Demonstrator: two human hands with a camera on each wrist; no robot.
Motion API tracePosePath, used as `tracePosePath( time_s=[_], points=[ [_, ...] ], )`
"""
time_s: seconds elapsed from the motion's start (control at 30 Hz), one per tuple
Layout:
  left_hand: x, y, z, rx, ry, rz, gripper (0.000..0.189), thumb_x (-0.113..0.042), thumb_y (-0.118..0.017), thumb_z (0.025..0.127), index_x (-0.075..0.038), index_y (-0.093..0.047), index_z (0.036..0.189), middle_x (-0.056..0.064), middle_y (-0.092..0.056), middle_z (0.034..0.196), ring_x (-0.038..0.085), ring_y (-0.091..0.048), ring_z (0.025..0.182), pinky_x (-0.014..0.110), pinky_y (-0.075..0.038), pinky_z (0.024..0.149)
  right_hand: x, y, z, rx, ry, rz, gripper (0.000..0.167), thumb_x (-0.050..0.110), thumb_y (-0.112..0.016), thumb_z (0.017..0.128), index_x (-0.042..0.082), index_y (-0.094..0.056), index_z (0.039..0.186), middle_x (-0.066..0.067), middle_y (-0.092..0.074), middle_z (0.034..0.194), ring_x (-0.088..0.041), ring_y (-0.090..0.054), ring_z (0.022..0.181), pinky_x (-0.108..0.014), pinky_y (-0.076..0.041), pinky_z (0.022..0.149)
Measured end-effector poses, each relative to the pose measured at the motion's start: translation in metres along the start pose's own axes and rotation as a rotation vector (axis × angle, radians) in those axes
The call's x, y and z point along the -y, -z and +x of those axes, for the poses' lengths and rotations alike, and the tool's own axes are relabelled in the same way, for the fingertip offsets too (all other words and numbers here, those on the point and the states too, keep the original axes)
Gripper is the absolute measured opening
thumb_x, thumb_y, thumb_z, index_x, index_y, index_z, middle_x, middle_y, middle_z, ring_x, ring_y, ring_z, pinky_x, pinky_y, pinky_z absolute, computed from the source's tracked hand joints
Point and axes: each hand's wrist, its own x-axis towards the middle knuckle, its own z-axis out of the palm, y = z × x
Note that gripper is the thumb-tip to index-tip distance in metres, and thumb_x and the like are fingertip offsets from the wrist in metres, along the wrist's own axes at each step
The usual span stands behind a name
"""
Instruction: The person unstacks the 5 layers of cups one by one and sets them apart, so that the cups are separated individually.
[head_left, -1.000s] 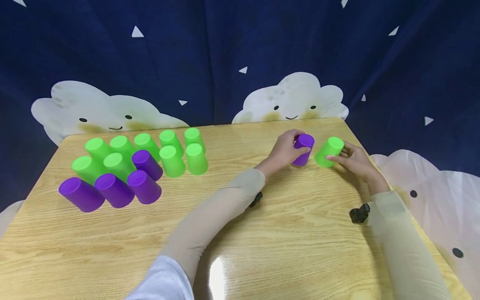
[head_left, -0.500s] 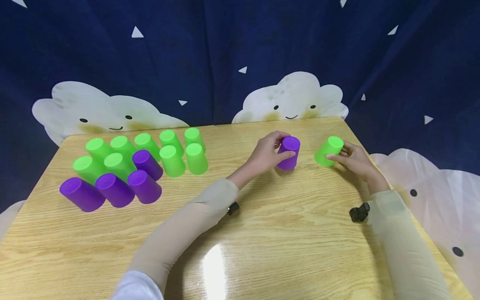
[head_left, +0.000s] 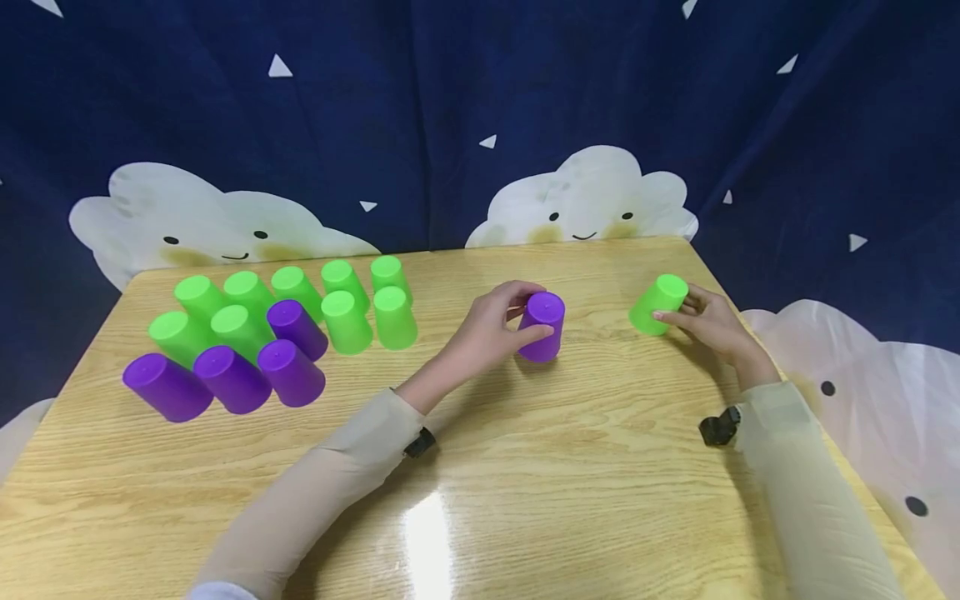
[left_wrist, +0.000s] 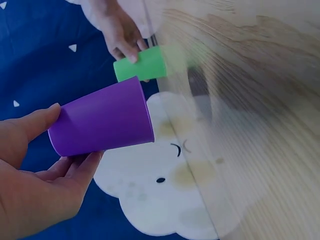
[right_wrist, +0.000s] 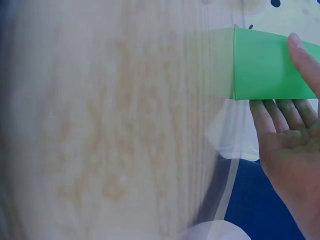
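My left hand (head_left: 491, 329) grips an upside-down purple cup (head_left: 545, 329) between thumb and fingers, in the middle of the table. The left wrist view shows that purple cup (left_wrist: 102, 120) held with its rim raised off the wood. Over at the table's right side, my right hand (head_left: 712, 323) has its thumb and fingers on either side of an upside-down green cup (head_left: 656, 304). Seen from the right wrist, the green cup (right_wrist: 267, 65) stands with its rim at the tabletop, the thumb on one side and the fingers along the other.
On the left of the wooden table (head_left: 570, 500) stand several upside-down green cups (head_left: 347, 323) in rows. Several purple cups (head_left: 291, 375) stand in front and among them. A dark blue curtain (head_left: 427, 125) with clouds hangs behind the table's back edge.
My left hand has carried the purple cup leftward and a little nearer, away from the green cup. My right hand and the green cup have stayed in place.
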Motion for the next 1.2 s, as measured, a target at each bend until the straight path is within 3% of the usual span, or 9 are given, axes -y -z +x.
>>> tracePosePath(
  time_s=[0.57,0.83,1.2],
  points=[
    [0.028,0.063,-0.062,-0.134,0.118,-0.009,0.051,-0.009,-0.075,0.087,0.002,-0.054,0.132,0.015,-0.058,0.128,0.029,-0.054,0.123,0.038,-0.046,0.105,-0.001,-0.001,-0.001,0.009,0.006,0.016,0.068,0.016,-0.069,0.093,-0.008,-0.034,0.147,0.021,-0.058,0.108,0.010,-0.056,0.099,-0.010,-0.049,0.083],
    [0.042,0.083,-0.087,-0.228,0.137,0.009,0.051,-0.006,-0.075,0.087,0.004,-0.053,0.132,0.018,-0.057,0.129,0.031,-0.054,0.122,0.042,-0.046,0.105,-0.002,0.001,-0.001,-0.010,0.013,0.011,0.065,0.018,-0.071,0.092,-0.006,-0.039,0.144,0.021,-0.061,0.106,0.009,-0.057,0.099,-0.010,-0.049,0.082],
    [0.056,0.111,-0.125,-0.382,0.134,0.162,0.050,-0.006,-0.075,0.087,0.006,-0.054,0.130,0.020,-0.057,0.129,0.034,-0.054,0.123,0.041,-0.046,0.103,-0.002,-0.001,0.000,-0.008,0.002,0.002,0.067,0.019,-0.071,0.092,-0.006,-0.039,0.145,0.020,-0.061,0.107,0.009,-0.057,0.099,-0.010,-0.049,0.083]
  ],
)
